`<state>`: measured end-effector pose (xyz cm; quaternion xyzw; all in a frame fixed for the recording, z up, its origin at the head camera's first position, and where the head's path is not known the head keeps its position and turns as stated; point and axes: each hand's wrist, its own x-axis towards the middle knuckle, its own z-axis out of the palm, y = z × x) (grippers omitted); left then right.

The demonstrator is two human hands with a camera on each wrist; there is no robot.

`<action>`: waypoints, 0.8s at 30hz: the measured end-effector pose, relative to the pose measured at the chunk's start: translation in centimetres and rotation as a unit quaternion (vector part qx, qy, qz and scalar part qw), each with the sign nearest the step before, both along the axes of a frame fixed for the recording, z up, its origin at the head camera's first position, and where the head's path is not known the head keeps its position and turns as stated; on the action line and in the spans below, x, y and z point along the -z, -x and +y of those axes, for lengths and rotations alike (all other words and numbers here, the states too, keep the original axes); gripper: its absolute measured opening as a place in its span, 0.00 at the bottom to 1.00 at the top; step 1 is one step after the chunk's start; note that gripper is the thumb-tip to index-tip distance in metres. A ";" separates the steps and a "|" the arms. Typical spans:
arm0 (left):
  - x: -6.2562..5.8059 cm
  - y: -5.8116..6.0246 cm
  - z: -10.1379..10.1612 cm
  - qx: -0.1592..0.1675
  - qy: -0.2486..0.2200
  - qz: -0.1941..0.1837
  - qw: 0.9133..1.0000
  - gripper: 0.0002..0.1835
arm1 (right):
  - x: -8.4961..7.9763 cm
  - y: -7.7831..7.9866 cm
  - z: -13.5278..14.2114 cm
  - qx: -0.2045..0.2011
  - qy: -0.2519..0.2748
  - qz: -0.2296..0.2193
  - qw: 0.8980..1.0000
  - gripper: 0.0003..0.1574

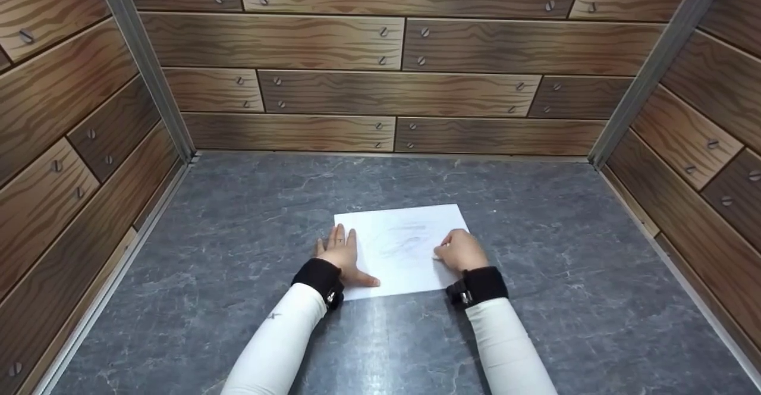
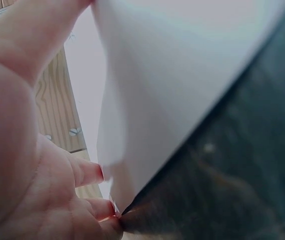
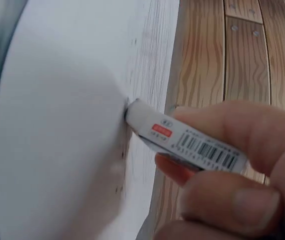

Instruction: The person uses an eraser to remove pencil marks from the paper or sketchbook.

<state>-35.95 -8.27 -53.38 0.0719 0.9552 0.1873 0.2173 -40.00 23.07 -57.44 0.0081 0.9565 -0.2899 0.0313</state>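
A white sheet of paper (image 1: 398, 276) lies on the grey surface, with faint grey pencil strokes (image 1: 407, 243) across its middle and upper part. My left hand (image 1: 342, 258) rests on the sheet's left edge, fingers straight and spread, thumb out along the lower part. In the left wrist view its fingertips (image 2: 95, 172) touch the paper. Near the right edge my right hand (image 1: 462, 251) pinches an eraser (image 3: 187, 142) in a white printed sleeve with a barcode. The eraser's worn tip meets the paper beside the strokes, and small dark crumbs lie around it in the right wrist view.
Wood-plank patterned walls (image 1: 333, 91) enclose the grey marbled surface (image 1: 238, 216) at the back and both sides. Metal strips (image 1: 142, 56) run up the corners. Black wrist bands (image 1: 486, 284) sit over the white sleeves.
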 end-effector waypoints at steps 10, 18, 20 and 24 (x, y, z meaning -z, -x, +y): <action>0.2 0.3 -0.1 0.004 -0.001 0.005 1.000 0.79 | 0.5 -0.1 -1.4 -0.063 0.049 -0.007 0.997 0.11; -0.2 0.2 0.2 0.002 -0.001 0.005 1.000 0.79 | -0.2 0.1 0.9 0.020 0.006 -0.003 1.000 0.12; -0.2 0.1 0.2 0.000 0.000 0.006 1.000 0.79 | -0.1 0.2 0.7 0.013 0.012 -0.002 1.000 0.12; -0.3 0.0 0.3 -0.003 0.000 0.013 1.000 0.80 | 0.3 0.4 -0.6 -0.049 0.040 -0.012 0.998 0.12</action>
